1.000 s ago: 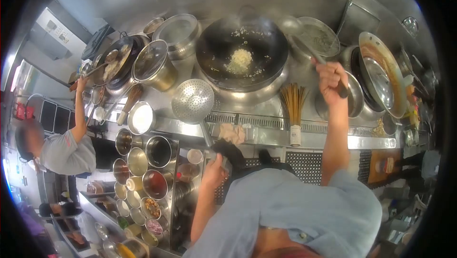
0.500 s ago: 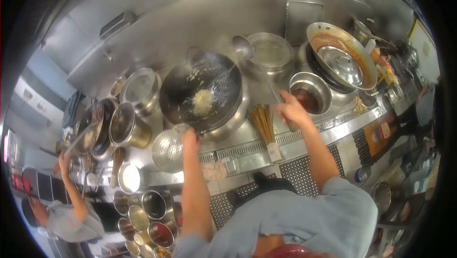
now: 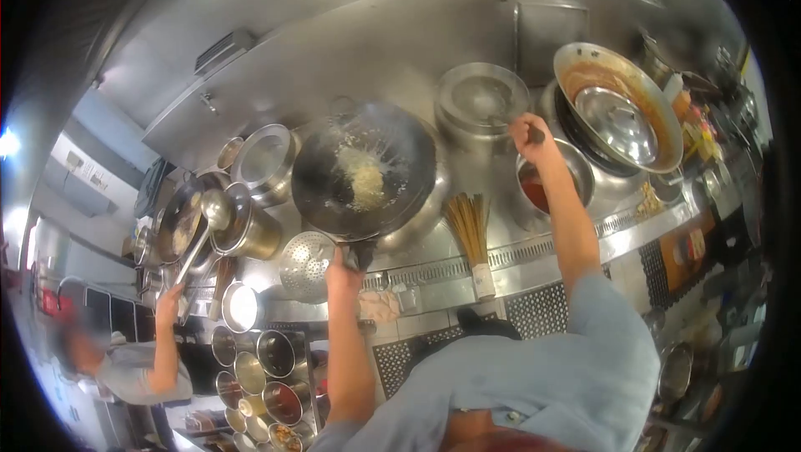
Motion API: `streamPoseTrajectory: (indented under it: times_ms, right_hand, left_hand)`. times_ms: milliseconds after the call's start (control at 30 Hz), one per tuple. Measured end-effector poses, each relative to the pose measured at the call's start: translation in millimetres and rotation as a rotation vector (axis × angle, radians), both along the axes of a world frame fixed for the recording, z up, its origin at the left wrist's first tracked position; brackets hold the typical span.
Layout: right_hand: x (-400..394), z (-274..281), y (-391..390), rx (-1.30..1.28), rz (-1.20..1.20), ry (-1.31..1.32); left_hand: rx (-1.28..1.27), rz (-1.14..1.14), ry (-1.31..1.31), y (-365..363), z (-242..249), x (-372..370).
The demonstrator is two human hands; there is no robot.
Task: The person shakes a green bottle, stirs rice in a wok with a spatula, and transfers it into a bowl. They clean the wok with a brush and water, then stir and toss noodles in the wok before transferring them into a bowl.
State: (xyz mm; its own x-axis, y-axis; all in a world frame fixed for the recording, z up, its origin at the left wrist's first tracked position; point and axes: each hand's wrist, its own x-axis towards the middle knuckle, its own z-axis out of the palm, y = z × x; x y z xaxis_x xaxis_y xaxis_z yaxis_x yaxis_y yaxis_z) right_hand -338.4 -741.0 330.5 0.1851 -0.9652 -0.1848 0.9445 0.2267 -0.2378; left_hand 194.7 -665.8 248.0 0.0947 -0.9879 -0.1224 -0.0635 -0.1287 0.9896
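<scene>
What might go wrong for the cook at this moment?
The pale, finely chopped food might scatter over the rim if the left hand, gripping a dark cloth at the edge of the wok, jerks it. That hand or forearm may also knock the perforated skimmer close beside it. The ladle in the right hand could drip on the counter.

Wok (image 3: 321, 189) mid-counter (image 3: 446, 283), with cookware on both sides.
Chopped food (image 3: 365, 181) is contained in the wok. To its left, 2 pots (image 3: 264, 160) are placed; before it, at left, a strainer (image 3: 305, 267) is seen. To its right, a bamboo brush (image 3: 470, 235) is set near the front edge, a covered pot (image 3: 467, 89) farther back, then a saucepan (image 3: 588, 181) and a wide pan (image 3: 659, 101), in which a lid (image 3: 616, 128) is held. Containers (image 3: 250, 373) are grouped at front left.
</scene>
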Motion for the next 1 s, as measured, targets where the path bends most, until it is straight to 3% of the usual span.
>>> streamPoseTrajectory:
  times_ms: [67, 133, 200, 367, 433, 533, 600, 667, 733, 800, 833, 900, 967, 1000]
  right_hand:
    - [24, 12, 12, 0.015, -0.035, 0.030]
    - [56, 36, 32, 0.024, -0.099, 0.098]
    - [82, 52, 46, 0.018, -0.051, 0.080]
    - [158, 74, 92, -0.109, 0.021, -0.069]
    - [190, 79, 114, -0.153, 0.104, -0.177]
    - [241, 70, 143, -0.165, 0.129, -0.253]
    - [273, 64, 158, -0.125, 0.145, -0.308]
    - [298, 52, 164, -0.078, 0.174, -0.328]
    - [317, 25, 162, -0.074, 0.227, -0.431]
    - [349, 31, 187, -0.061, -0.019, 0.236]
    - [348, 40, 197, -0.068, 0.097, 0.562]
    - [327, 49, 214, -0.067, 0.335, 1.216]
    - [294, -22, 189, -0.050, -0.112, 2.065]
    - [268, -80, 178, 0.082, -0.132, 2.358]
  left_hand:
    - [0.129, 0.002, 0.259, 30, -19, 41]
    - [0.198, -0.012, 0.243, 63, -21, 61]
    - [0.325, 0.053, 0.520, 105, -13, 63]
    - [0.152, -0.093, 0.811, 164, -5, 55]
    - [0.254, -0.152, 0.858, 160, -1, 49]
    - [0.367, -0.459, 1.157, 132, 48, 23]
    - [0.456, -0.503, 1.230, 110, 69, -1]
    - [0.403, -0.683, 1.319, 82, 72, -22]
    - [0.380, -0.598, 1.312, 71, 89, -36]
    - [0.338, -0.515, 1.353, 51, 78, -46]
    - [0.277, -0.451, 1.319, 58, 91, -44]
    - [0.423, -0.396, 1.491, 47, 94, -31]
    - [0.516, -0.293, 1.582, 43, 100, -16]
    - [0.505, -0.237, 1.523, 38, 98, -6]
